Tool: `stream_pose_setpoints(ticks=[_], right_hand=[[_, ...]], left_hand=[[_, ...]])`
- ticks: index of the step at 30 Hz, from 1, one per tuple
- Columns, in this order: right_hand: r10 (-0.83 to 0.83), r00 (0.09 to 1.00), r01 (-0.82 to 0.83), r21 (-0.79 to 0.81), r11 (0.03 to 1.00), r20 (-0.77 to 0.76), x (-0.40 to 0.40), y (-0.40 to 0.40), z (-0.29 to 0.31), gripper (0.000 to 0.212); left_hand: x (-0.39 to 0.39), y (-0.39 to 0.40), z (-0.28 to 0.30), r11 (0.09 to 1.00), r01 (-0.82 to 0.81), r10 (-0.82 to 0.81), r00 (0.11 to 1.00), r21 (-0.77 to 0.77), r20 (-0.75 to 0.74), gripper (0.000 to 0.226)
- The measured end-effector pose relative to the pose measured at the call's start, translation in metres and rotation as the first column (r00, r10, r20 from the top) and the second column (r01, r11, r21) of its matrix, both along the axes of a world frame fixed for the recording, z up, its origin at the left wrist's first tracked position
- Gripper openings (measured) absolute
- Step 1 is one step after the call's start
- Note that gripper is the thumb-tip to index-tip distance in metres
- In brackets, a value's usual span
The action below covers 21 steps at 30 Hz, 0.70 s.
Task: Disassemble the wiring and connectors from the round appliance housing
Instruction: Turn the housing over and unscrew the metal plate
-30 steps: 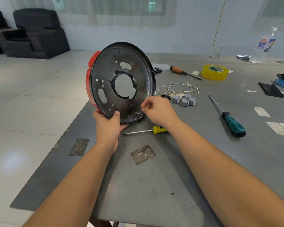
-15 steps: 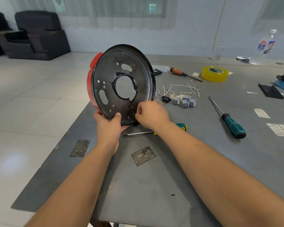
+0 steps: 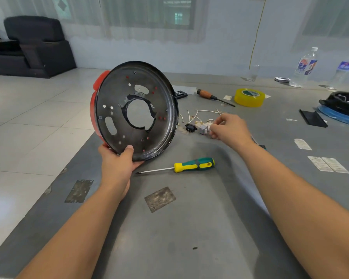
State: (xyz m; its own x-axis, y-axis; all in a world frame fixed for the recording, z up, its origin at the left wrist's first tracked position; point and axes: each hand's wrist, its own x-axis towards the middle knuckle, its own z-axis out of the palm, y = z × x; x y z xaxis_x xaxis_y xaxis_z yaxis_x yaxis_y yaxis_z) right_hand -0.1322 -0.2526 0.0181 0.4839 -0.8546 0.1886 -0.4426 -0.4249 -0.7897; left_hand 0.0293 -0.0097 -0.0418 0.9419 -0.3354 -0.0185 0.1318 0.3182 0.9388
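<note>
A person stands at the near left corner of a grey table (image 3: 199,228). The left hand (image 3: 117,164) grips the bottom rim of the round appliance housing (image 3: 135,111), held upright on edge at the table's left edge, thumb on its dark inner face. The right hand (image 3: 228,127), fingers curled, reaches into the pile of white wires and grey connectors (image 3: 201,122) mid-table; whether it pinches anything cannot be told. A yellow-green screwdriver (image 3: 189,167) lies just beside the housing. The near half of the table is bare metal. Toward the far edge sit yellow tape (image 3: 249,97) and two bottles (image 3: 305,66) with blue labels, too blurred to read.
</note>
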Motion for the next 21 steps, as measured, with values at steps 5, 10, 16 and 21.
stream_pose_setpoints(ticks=[5,10,16,21], right_hand=[[-0.093,0.968,0.077,-0.076,0.994,-0.234,-0.018,-0.028,-0.012,0.011],[-0.035,0.929,0.002,-0.091,0.996,-0.368,-0.015,-0.03,-0.027,0.016],[-0.151,0.957,0.09,-0.242,0.966,-0.247,-0.013,-0.027,-0.046,0.012],[-0.155,0.956,0.094,-0.241,0.966,-0.248,-0.014,-0.027,-0.047,0.015]], left_hand=[[0.001,0.001,-0.002,1.0,0.013,-0.013,1.0,-0.013,0.008,0.038],[0.003,0.0,-0.004,0.999,0.029,-0.029,1.0,-0.03,0.007,0.038],[0.003,0.001,-0.005,0.999,0.036,-0.036,0.999,-0.03,0.019,0.038],[0.003,0.001,-0.005,0.999,0.033,-0.032,0.999,-0.033,0.018,0.037]])
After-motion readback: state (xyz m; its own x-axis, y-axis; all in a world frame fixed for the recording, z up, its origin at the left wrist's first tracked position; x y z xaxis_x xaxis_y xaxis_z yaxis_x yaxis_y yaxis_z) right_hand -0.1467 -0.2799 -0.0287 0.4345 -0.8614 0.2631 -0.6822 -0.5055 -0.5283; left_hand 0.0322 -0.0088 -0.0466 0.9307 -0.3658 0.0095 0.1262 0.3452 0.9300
